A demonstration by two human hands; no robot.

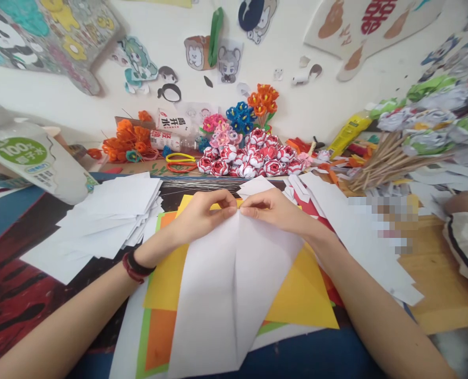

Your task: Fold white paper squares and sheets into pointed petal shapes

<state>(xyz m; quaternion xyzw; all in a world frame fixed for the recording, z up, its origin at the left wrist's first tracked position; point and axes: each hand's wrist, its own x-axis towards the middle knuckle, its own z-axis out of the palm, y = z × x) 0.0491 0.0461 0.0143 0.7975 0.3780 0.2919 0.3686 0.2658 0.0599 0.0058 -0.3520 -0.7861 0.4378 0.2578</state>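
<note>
A white sheet of paper [214, 295] with a crease down its middle hangs toward me from both hands. My left hand [208, 213] pinches its top edge between thumb and fingers, a dark band on that wrist. Right beside it, my right hand [271, 210] pinches the same top edge, thumb tips nearly meeting at the crease. Beneath the white paper lie yellow sheets [313, 295], with orange paper [161, 337] and green paper showing at the lower left. The fingertips hide the very top of the sheet.
White paper stacks lie at the left [103, 216] and right [344, 231]. A large white bottle [32, 152] leans at the left. Red-and-white paper flowers [253, 158] are heaped at the back. Wooden sticks with wrapped paper flowers [379, 158] and a yellow bottle [348, 131] are at the right.
</note>
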